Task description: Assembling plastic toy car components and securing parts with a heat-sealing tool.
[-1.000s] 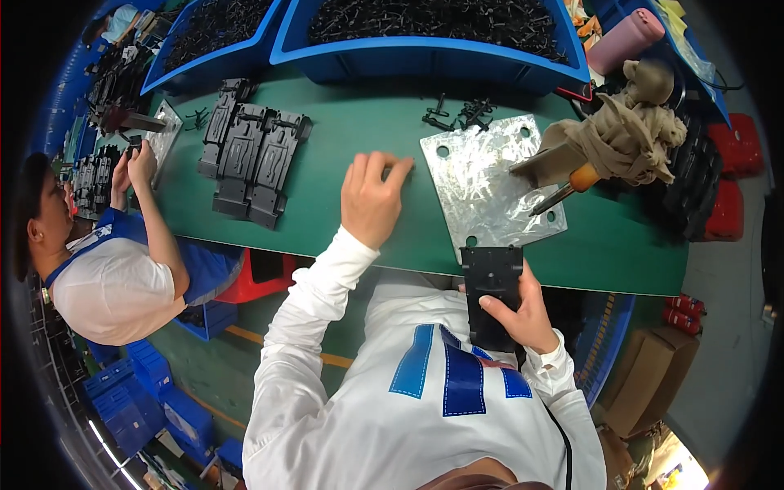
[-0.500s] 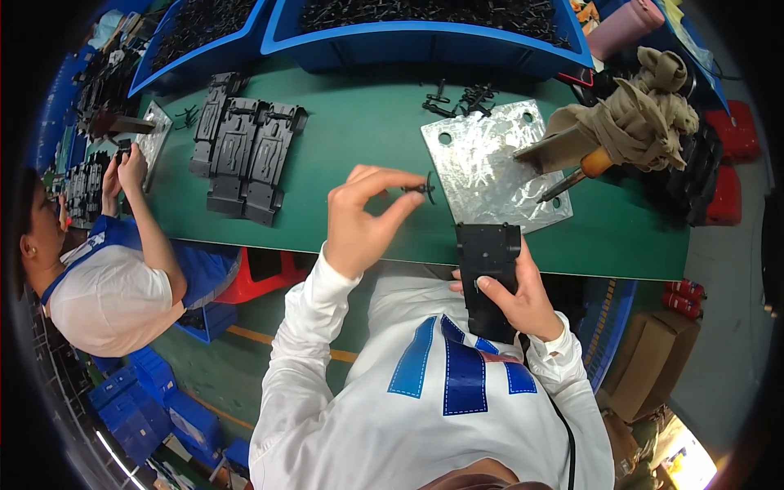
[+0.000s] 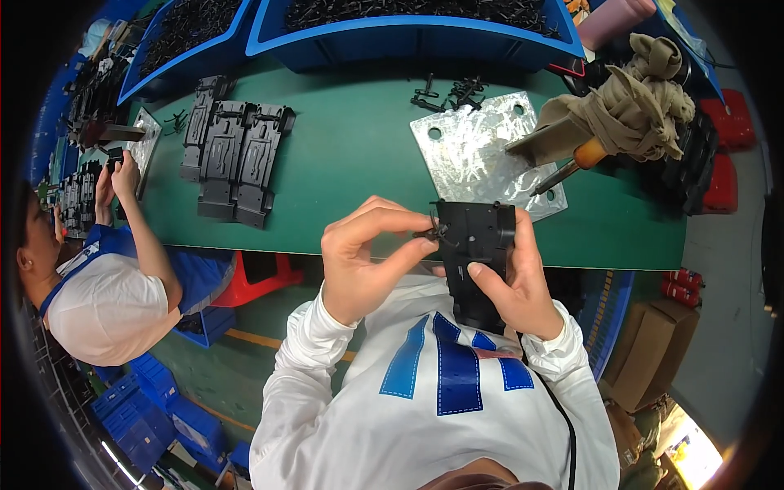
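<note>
Pinching a pronged fitting (image 3: 440, 233), seemingly not yet attached, left hand (image 3: 358, 265) meets ten o'clock of the molded panel (image 3: 477, 238) right hand (image 3: 527, 292) clasps

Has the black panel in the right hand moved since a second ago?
Yes, forward: against the near edge of the green bench, the top end of the black panel now reaches farther in over the bench.

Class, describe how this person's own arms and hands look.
Long, wrinkled white sleeves reach the wrists, with no markings visible on them. The left hand and right hand are ungloved. A thin black cord runs beside the right sleeve.
</note>
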`<action>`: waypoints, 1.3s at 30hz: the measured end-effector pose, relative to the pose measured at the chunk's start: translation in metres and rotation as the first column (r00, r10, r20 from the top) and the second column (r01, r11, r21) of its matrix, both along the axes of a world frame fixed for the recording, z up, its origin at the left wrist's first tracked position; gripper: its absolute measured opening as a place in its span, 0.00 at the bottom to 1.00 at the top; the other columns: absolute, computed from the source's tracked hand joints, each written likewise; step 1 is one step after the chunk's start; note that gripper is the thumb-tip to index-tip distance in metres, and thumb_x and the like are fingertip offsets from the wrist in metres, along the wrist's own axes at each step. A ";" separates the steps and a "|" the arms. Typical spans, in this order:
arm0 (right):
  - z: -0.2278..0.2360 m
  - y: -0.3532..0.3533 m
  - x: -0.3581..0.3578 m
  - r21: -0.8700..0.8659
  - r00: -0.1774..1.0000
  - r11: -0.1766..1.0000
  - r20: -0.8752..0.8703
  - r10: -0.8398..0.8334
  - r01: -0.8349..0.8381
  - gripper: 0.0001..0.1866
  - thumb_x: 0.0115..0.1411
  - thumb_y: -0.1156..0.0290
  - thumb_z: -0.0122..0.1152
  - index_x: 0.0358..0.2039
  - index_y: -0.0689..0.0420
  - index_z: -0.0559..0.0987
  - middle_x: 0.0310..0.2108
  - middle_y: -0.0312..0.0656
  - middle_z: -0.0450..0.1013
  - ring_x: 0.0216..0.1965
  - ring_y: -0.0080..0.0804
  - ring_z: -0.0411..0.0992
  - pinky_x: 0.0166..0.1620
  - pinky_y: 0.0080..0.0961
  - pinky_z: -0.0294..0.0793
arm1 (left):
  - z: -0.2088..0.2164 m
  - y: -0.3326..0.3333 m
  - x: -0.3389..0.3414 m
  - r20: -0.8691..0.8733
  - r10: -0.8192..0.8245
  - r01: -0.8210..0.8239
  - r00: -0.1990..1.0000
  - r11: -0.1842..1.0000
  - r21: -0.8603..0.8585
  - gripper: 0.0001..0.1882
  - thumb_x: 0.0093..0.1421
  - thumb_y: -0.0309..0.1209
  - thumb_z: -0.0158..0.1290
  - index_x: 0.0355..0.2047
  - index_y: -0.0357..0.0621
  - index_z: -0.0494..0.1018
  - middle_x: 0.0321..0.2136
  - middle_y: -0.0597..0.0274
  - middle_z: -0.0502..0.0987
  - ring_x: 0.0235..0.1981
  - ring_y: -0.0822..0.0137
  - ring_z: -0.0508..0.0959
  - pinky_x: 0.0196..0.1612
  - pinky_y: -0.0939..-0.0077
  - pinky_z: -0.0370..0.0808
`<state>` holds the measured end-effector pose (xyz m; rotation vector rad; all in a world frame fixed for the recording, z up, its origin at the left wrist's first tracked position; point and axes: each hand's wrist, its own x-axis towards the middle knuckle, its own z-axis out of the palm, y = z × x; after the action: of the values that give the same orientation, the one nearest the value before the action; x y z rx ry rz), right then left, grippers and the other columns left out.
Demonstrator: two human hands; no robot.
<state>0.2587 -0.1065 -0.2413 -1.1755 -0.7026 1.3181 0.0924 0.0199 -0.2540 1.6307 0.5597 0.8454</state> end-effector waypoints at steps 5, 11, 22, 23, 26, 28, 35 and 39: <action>0.001 0.002 -0.003 0.007 0.996 0.999 0.079 -0.047 0.046 0.28 0.59 0.87 0.47 0.59 0.63 0.52 0.50 0.49 0.68 0.46 0.34 0.76 0.49 0.28 0.75 | 0.005 -0.007 0.008 -0.143 0.196 -0.210 0.970 0.974 -0.089 0.13 0.50 0.14 0.62 0.36 0.31 0.73 0.30 0.60 0.77 0.32 0.74 0.78 0.35 0.83 0.74; -0.009 -0.003 0.000 -0.039 0.993 0.994 0.058 -0.103 0.105 0.28 0.59 0.88 0.46 0.59 0.64 0.52 0.49 0.49 0.68 0.45 0.34 0.76 0.49 0.27 0.75 | -0.057 0.021 0.007 -0.450 0.406 -0.360 0.796 0.914 0.187 0.11 0.52 0.22 0.61 0.23 0.37 0.68 0.22 0.60 0.78 0.17 0.71 0.76 0.22 0.79 0.71; -0.017 -0.004 0.005 -0.055 1.000 0.998 -0.008 0.009 -0.010 0.28 0.59 0.87 0.45 0.58 0.60 0.52 0.51 0.53 0.69 0.45 0.45 0.78 0.48 0.36 0.79 | -0.036 0.046 -0.005 -0.564 0.308 0.161 0.766 0.758 0.632 0.10 0.47 0.21 0.60 0.32 0.46 0.80 0.41 0.67 0.75 0.33 0.60 0.74 0.35 0.67 0.75; -0.016 -0.003 0.006 -0.059 1.000 0.998 -0.004 0.015 -0.016 0.28 0.59 0.87 0.45 0.58 0.60 0.52 0.51 0.53 0.69 0.45 0.45 0.78 0.48 0.36 0.79 | -0.038 0.050 -0.007 -0.559 0.293 0.215 0.775 0.711 0.670 0.11 0.47 0.22 0.61 0.33 0.46 0.80 0.42 0.67 0.75 0.33 0.60 0.73 0.37 0.67 0.74; -0.014 -0.001 0.007 -0.064 1.000 0.998 -0.020 0.022 -0.024 0.27 0.59 0.87 0.45 0.58 0.60 0.52 0.51 0.54 0.69 0.46 0.46 0.77 0.49 0.38 0.79 | -0.038 0.050 -0.008 -0.510 0.319 0.115 0.799 0.750 0.651 0.10 0.47 0.22 0.62 0.31 0.44 0.79 0.39 0.65 0.77 0.34 0.59 0.74 0.38 0.67 0.74; -0.011 0.001 0.006 -0.082 0.998 0.996 -0.055 0.017 -0.021 0.27 0.59 0.86 0.45 0.58 0.60 0.52 0.51 0.54 0.69 0.46 0.48 0.77 0.49 0.38 0.79 | -0.031 0.044 -0.007 -0.382 0.329 -0.044 0.864 0.805 0.592 0.08 0.46 0.21 0.63 0.29 0.42 0.79 0.33 0.62 0.79 0.33 0.57 0.75 0.36 0.68 0.73; 0.001 0.005 0.002 -0.042 0.996 0.999 -0.087 0.004 -0.008 0.27 0.58 0.88 0.47 0.57 0.63 0.54 0.53 0.51 0.65 0.51 0.37 0.72 0.50 0.37 0.79 | 0.020 -0.006 0.005 -0.127 0.155 -0.068 0.980 0.853 0.518 0.14 0.39 0.17 0.64 0.30 0.36 0.79 0.30 0.59 0.81 0.28 0.60 0.77 0.32 0.72 0.75; 0.009 0.003 -0.001 -0.026 0.992 0.999 0.113 0.049 -0.047 0.33 0.56 0.89 0.49 0.61 0.63 0.52 0.54 0.48 0.64 0.54 0.33 0.68 0.56 0.31 0.71 | 0.025 -0.011 0.009 -0.049 0.158 -0.096 0.986 0.790 0.606 0.18 0.35 0.17 0.63 0.31 0.36 0.80 0.31 0.57 0.80 0.28 0.61 0.76 0.30 0.74 0.75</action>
<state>0.2577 -0.1035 -0.2328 -1.2674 -0.8040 1.3099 0.1018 0.0084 -0.2287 2.2480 0.4965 1.1263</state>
